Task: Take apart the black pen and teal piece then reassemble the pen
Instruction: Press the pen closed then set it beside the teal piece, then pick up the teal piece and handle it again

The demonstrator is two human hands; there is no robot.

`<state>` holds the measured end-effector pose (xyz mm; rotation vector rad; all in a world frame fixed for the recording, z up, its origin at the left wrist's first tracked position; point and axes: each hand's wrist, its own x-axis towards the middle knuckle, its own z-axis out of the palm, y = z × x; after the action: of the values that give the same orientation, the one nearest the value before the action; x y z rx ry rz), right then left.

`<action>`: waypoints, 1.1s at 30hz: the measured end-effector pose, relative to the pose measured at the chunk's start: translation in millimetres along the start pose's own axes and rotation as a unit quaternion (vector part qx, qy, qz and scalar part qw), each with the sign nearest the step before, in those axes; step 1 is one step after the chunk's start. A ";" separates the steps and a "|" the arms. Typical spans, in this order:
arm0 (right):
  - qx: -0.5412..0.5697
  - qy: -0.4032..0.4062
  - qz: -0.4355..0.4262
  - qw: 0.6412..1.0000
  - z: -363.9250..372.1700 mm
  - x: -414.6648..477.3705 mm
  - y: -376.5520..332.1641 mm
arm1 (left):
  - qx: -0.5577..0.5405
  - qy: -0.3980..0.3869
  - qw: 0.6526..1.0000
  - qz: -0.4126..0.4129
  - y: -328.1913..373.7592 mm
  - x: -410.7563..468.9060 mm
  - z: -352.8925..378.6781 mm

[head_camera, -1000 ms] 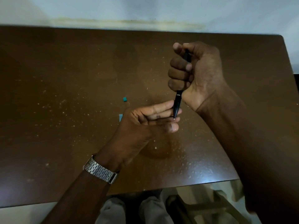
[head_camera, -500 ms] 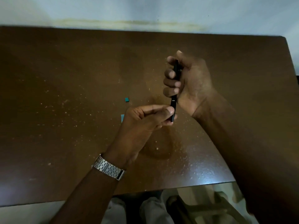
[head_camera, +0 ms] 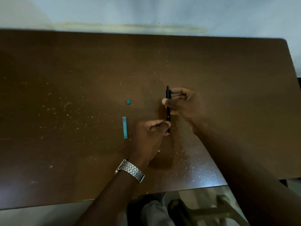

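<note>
Holding the black pen (head_camera: pixel 168 108) upright between both hands right now, just above the tabletop (head_camera: pixel 81 95). The right hand (head_camera: pixel 182 103) has its fingers (head_camera: pixel 166 101) closed around the upper barrel, thumb pressed on the side facing the camera. The left hand (head_camera: pixel 151 132) has its fingers (head_camera: pixel 167 123) pinched shut on the lower tip section, right under the right-hand fingers, with only a short bit of barrel showing between the two grips.

A long teal strip (head_camera: pixel 125 127) lies flat on the tabletop just left of the left-hand fingers, and a small teal bit (head_camera: pixel 128 102) sits further up, well apart from either hand. No idea from this angle whether those two belonged together.

My guess is this is the twist at the tip joint, either loosening or tightening, can't tell which. To do it well: keep the right hand still as the anchor and let only the left fingers roll the tip, keeping both halves in one straight line so the thread doesn't cross. Grip close to the joint, not out at the point. Go easy, since there may be a spring or refill inside that could drop out and bounce off the edge nearest the person.
</note>
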<state>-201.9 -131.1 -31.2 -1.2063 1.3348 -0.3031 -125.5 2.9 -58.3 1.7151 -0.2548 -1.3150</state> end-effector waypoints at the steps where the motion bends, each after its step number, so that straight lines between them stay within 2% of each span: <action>1: -0.011 0.011 0.003 1.000 0.1 1.9 3.1 | 0.018 0.007 1.000 -0.003 -3.8 2.5 1.5; 9: -0.087 0.038 -0.006 0.995 4.7 10.0 28.4 | 0.153 0.002 0.988 0.025 -18.0 10.8 3.1; 12: -0.161 0.067 -0.024 0.984 9.8 13.1 37.2 | 0.182 0.014 0.983 0.036 -18.7 11.7 3.2; 17: -0.225 0.106 -0.087 0.965 15.6 15.3 49.0 | 0.215 0.018 0.975 0.044 -21.2 15.4 4.7; 24: -0.243 0.107 -0.106 0.958 16.9 15.4 52.6 | 0.205 0.013 0.978 0.040 -18.6 15.3 0.2; 27: -0.238 0.115 -0.130 0.956 15.3 12.6 47.9 | 0.190 0.067 0.977 0.071 -10.6 10.2 -16.2; 29: -0.250 0.110 -0.176 0.946 18.8 9.7 40.4 | 0.197 0.123 0.968 0.096 -5.7 8.4 -37.0; 31: -0.280 0.070 -0.220 0.932 31.1 8.0 31.7 | 0.218 0.173 0.953 0.120 -2.2 9.1 -60.0; 33: -0.317 0.017 -0.253 0.914 50.3 8.4 23.9 | 0.241 0.198 0.944 0.109 -1.6 12.3 -78.6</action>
<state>-167.4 -102.9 -65.8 -2.1128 1.1631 -0.2598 -54.8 38.0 -67.8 2.2432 -0.5464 -0.7547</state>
